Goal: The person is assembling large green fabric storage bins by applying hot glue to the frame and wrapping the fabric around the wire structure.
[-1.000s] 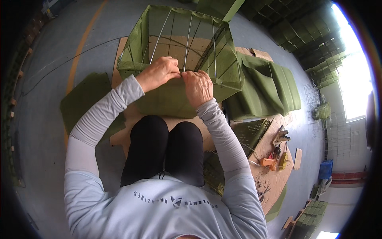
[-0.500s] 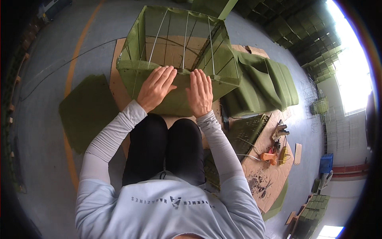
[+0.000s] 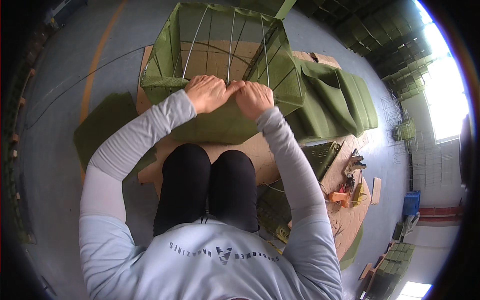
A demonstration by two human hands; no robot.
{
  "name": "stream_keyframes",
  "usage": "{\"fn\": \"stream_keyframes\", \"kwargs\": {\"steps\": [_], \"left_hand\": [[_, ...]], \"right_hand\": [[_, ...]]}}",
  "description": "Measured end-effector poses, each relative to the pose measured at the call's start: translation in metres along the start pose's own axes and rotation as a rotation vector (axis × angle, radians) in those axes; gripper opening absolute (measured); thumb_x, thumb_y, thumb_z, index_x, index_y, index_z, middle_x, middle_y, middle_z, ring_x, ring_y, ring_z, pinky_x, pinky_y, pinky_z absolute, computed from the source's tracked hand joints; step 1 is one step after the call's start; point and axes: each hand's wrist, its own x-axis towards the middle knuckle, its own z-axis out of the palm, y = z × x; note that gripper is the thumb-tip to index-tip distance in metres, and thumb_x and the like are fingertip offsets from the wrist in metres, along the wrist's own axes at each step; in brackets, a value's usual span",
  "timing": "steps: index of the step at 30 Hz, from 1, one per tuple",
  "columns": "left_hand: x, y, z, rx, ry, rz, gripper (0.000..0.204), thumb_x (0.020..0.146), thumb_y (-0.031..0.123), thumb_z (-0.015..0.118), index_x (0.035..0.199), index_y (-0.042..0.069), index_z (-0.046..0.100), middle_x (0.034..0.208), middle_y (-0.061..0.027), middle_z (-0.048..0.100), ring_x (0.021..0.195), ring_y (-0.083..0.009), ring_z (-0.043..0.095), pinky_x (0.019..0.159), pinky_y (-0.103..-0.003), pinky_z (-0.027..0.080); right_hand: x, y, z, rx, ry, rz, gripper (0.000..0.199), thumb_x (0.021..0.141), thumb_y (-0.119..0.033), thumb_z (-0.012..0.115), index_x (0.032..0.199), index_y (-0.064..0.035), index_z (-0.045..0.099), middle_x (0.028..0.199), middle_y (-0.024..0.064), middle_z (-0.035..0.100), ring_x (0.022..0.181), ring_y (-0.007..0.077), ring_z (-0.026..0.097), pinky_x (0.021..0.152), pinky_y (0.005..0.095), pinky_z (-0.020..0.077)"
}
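We see both bare hands at the near rim of an open-topped green box (image 3: 215, 122), which stands in front of the black-trousered knees (image 3: 207, 175). Its walls are soft, matte, felt-like cloth, with flat panels meeting at angled corners. Slim straight metal rods (image 3: 231, 50) cross its open mouth, shiny against the cloth.

We see the left hand (image 3: 206, 93) back upward, its fingers curled over the rim and clamped on it, the thumb reaching toward the other hand. The right hand (image 3: 254, 99) sits just beside it, its fingers likewise bent over and clamped on the edge; the fingertips of both are hidden from us.

Under the box we find smooth tan cardboard (image 3: 270, 167) on the grey floor (image 3: 55, 150). To the left lies a flat, dark green sheet (image 3: 107, 125) with angular edges. To the right, a heap of green material (image 3: 345, 105) rises in thick, rounded folds. Nearer us on that side, an orange tool (image 3: 340, 197) and a yellow one (image 3: 357, 195) rest on a cardboard piece (image 3: 350, 220).
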Motion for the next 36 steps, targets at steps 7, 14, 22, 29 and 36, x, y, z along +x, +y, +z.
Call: {"fn": "stream_keyframes", "kwargs": {"steps": [7,14,22,29,36], "left_hand": [[-0.041,-0.023,0.011,-0.3,1.137,0.321,0.024,0.083,0.006,0.068,0.105,-0.002,0.066,0.104,-0.0163,0.066,0.096,-0.0318,0.063,0.083,-0.039,0.051],[-0.064,-0.048,0.041,-0.068,0.999,0.358,0.023,0.073,0.001,0.072,0.096,0.0,0.067,0.09,-0.0054,0.061,0.086,-0.0221,0.057,0.074,-0.032,0.051],[-0.034,-0.07,0.009,-0.27,0.555,0.517,0.01,0.077,0.005,0.07,0.082,-0.003,0.067,0.078,-0.008,0.056,0.077,-0.0219,0.056,0.067,-0.036,0.046],[-0.025,-0.058,0.006,-0.512,0.324,0.395,0.014,0.08,0.009,0.067,0.083,-0.005,0.064,0.079,-0.0114,0.056,0.074,-0.0259,0.057,0.067,-0.036,0.044],[-0.026,-0.045,0.009,-0.563,0.289,0.381,0.014,0.082,0.01,0.065,0.085,-0.004,0.065,0.078,-0.0111,0.055,0.072,-0.0255,0.056,0.064,-0.035,0.043]], "right_hand": [[-0.034,-0.022,0.001,0.36,0.616,-0.196,0.02,0.086,-0.014,0.058,0.099,-0.0013,0.064,0.093,0.0132,0.064,0.087,0.0305,0.062,0.073,0.0401,0.0486],[-0.039,-0.041,0.014,0.234,0.615,-0.387,0.03,0.076,-0.005,0.065,0.106,-0.0038,0.065,0.096,0.005,0.055,0.088,0.0224,0.055,0.076,0.0327,0.0442],[-0.006,-0.03,-0.012,0.374,0.225,-0.328,0.007,0.078,-0.007,0.065,0.083,-0.0026,0.068,0.084,0.0095,0.059,0.083,0.0296,0.06,0.074,0.037,0.0488],[0.013,-0.009,-0.026,0.393,-0.013,-0.401,0.012,0.079,-0.014,0.067,0.084,-0.0033,0.07,0.084,0.0107,0.064,0.082,0.0314,0.063,0.075,0.0405,0.0483],[0.009,-0.005,-0.042,0.457,-0.102,-0.305,0.02,0.078,-0.02,0.07,0.086,-0.0025,0.07,0.082,0.013,0.068,0.078,0.0316,0.065,0.072,0.0392,0.0499]]}}
